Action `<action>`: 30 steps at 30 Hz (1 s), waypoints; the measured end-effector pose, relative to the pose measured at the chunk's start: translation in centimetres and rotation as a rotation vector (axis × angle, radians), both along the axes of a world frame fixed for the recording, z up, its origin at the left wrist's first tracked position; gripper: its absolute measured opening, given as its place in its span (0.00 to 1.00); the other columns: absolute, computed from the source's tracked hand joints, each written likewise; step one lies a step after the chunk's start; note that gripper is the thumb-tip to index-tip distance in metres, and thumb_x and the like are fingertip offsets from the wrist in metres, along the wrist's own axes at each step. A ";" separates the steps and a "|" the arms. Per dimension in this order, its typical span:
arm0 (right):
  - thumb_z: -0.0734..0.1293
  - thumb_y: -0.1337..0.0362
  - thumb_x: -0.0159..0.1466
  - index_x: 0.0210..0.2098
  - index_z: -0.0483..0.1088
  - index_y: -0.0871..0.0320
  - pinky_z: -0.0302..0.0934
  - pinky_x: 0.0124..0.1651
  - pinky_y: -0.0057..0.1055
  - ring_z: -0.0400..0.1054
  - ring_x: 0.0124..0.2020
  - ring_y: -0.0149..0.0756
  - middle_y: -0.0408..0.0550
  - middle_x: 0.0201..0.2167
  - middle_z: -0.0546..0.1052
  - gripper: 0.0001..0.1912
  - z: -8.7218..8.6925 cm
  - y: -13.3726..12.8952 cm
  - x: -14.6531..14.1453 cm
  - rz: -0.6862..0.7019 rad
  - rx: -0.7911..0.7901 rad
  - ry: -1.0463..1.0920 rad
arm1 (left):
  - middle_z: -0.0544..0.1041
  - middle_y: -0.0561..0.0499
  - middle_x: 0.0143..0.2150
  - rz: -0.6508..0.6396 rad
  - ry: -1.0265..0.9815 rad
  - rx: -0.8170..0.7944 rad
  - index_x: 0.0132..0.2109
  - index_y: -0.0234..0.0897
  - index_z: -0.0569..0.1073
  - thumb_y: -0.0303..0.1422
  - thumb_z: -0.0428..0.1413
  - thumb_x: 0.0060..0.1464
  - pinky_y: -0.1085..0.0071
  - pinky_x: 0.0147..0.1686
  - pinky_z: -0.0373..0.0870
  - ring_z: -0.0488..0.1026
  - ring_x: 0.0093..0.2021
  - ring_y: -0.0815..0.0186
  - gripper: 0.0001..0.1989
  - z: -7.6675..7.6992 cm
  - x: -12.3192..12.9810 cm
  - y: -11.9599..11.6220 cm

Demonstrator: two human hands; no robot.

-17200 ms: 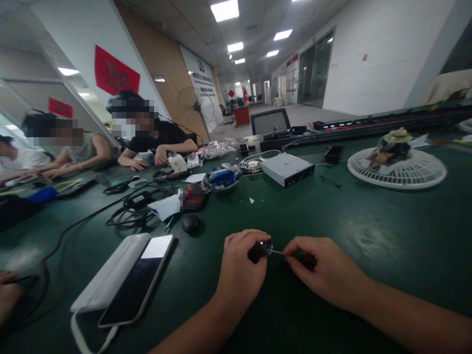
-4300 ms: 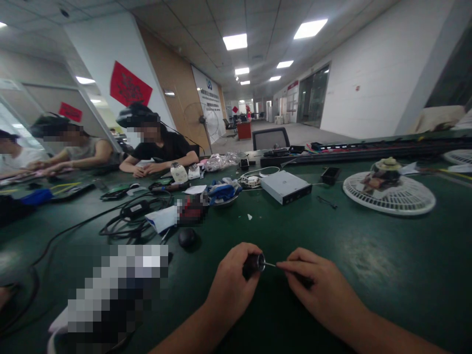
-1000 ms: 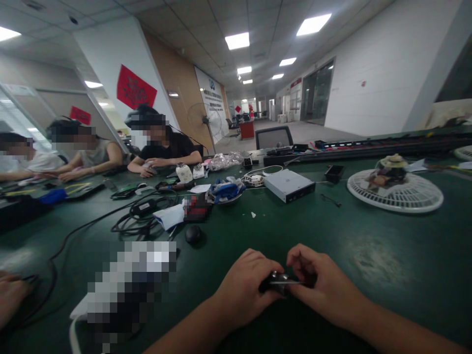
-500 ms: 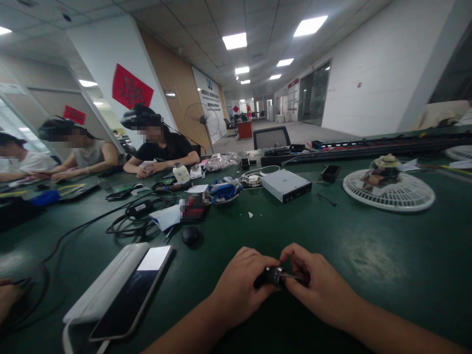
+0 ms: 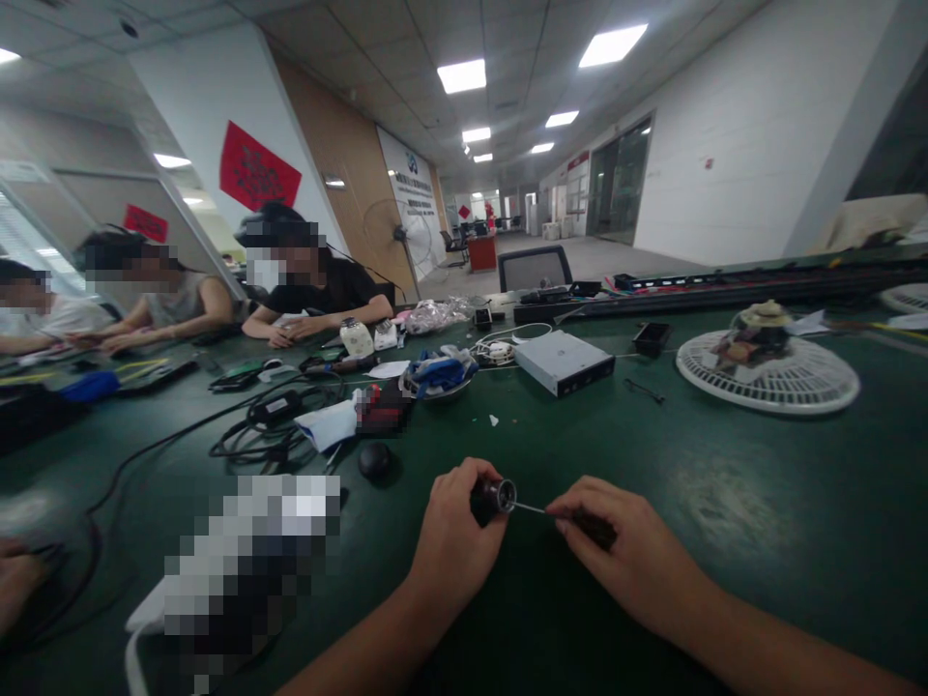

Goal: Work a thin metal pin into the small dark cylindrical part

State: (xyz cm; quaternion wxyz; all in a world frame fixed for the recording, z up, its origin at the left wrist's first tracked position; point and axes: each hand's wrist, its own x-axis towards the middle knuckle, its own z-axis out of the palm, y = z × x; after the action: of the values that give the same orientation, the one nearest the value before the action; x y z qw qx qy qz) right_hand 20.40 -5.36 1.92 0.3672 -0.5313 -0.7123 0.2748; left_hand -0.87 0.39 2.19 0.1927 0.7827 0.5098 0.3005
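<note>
In my left hand point(image 5: 450, 532) is a small dark cylinder point(image 5: 500, 495), its round metal-rimmed end turned toward the right. My fingers wrap round its body and hide most of it. My right hand point(image 5: 627, 546) closes on a thin screwdriver point(image 5: 533, 507) with a dark handle, pinched between thumb and fingers. The shaft points left, and its tip meets the open end of the cylinder; whether it reaches inside I cannot tell. Both hands are held just above the green table point(image 5: 536, 619).
A black mouse point(image 5: 375, 461) lies ahead of my left hand. Farther back are a bowl with blue cloth point(image 5: 441, 372), a disc drive point(image 5: 562, 362) and a white fan grille with a motor point(image 5: 768, 372). Cables point(image 5: 253, 435) lie left. Other people point(image 5: 311, 290) sit across the table.
My hands have moved apart. The cylinder has shifted left and turned so its rimmed end shows, and more of the screwdriver shaft is visible between the hands.
</note>
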 end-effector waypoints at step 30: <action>0.63 0.68 0.67 0.46 0.79 0.52 0.63 0.32 0.29 0.70 0.31 0.30 0.44 0.36 0.75 0.14 -0.2 -0.2 0.1 -0.016 0.072 -0.022 | 0.78 0.54 0.42 -0.119 0.021 0.042 0.43 0.43 0.75 0.24 0.60 0.52 0.61 0.45 0.66 0.72 0.45 0.58 0.12 -0.2 0.0 0.0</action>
State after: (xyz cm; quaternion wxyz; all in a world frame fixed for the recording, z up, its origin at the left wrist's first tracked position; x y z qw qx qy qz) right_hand 20.49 -5.54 1.72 0.3803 -0.5262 -0.7216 0.2401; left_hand -0.88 0.35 1.98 0.1885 0.8186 0.4579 0.2911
